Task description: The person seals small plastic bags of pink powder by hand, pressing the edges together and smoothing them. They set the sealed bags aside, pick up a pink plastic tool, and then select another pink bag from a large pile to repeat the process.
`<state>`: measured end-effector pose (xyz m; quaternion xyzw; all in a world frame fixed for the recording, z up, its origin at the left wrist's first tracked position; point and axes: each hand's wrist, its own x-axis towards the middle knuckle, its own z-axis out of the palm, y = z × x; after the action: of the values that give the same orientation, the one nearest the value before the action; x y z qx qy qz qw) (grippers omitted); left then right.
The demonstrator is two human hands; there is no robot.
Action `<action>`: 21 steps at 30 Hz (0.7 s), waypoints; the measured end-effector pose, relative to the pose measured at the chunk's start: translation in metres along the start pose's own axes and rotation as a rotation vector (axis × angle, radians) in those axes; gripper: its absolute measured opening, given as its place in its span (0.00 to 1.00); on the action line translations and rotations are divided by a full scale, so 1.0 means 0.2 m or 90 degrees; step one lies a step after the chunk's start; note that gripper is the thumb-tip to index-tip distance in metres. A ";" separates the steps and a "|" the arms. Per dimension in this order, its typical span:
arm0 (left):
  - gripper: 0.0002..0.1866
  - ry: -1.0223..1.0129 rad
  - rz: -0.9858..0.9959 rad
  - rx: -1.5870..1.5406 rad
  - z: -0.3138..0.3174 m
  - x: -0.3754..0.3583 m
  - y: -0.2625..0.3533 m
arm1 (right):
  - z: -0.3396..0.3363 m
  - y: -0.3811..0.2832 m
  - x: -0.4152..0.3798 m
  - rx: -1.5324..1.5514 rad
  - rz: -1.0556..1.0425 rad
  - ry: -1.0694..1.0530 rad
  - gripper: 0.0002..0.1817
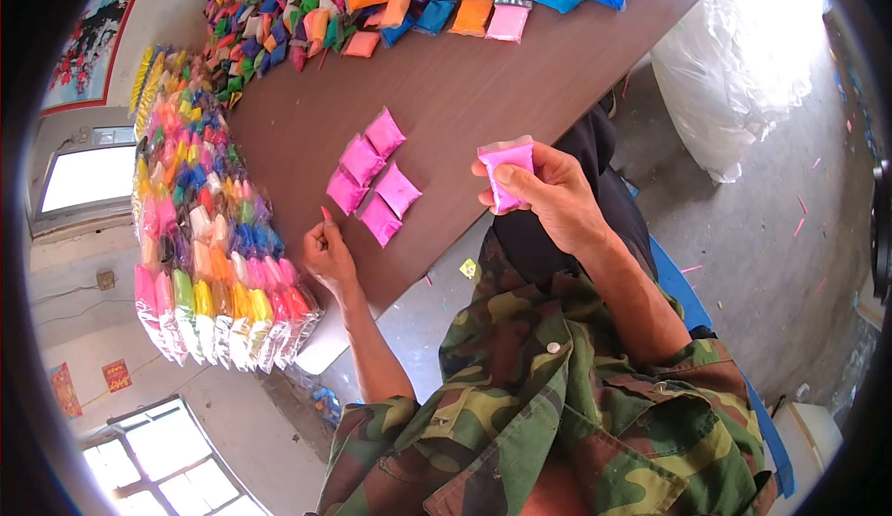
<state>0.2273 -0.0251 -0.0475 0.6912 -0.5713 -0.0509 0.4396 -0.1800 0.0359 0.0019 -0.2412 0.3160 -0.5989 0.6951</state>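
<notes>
My right hand point(567, 202) is closed on a small pink packet point(507, 165), thumb on its front and fingers behind, held up over the table's edge. The packet has a clear sealed end at its top. My left hand point(330, 258) is over the left side of the table, its fingers pinched round a thin red piece point(326, 213) that sticks up from them; its exact kind is too small to tell. Just beyond my left hand lie several similar pink packets point(378, 220) on the brown table point(307, 126), grouped in two slanting rows.
Bundles of colourful bagged packets point(209, 237) are stacked along the table's left side. A large heap of loose packets point(372, 0) covers the far end. A big clear plastic bag point(725, 79) stands on the grey floor to the right, with thin pink strips point(799, 227) scattered nearby.
</notes>
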 end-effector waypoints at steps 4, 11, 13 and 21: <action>0.12 0.012 0.014 -0.002 0.01 -0.01 0.03 | -0.02 0.04 0.00 0.004 -0.034 -0.024 0.16; 0.11 0.041 -0.151 -0.108 -0.10 -0.04 0.31 | 0.00 0.00 -0.03 -0.023 -0.023 -0.022 0.18; 0.11 0.048 -0.133 -0.186 -0.13 -0.03 0.46 | 0.00 -0.02 -0.06 -0.023 -0.018 -0.026 0.20; 0.16 -0.307 -0.253 -0.475 0.05 -0.36 1.10 | 0.04 0.01 -0.13 -0.006 -0.051 -0.054 0.22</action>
<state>0.0324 0.0377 0.0612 0.5508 -0.4566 -0.4939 0.4941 -0.1754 0.0609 0.0106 -0.2823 0.2790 -0.6140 0.6822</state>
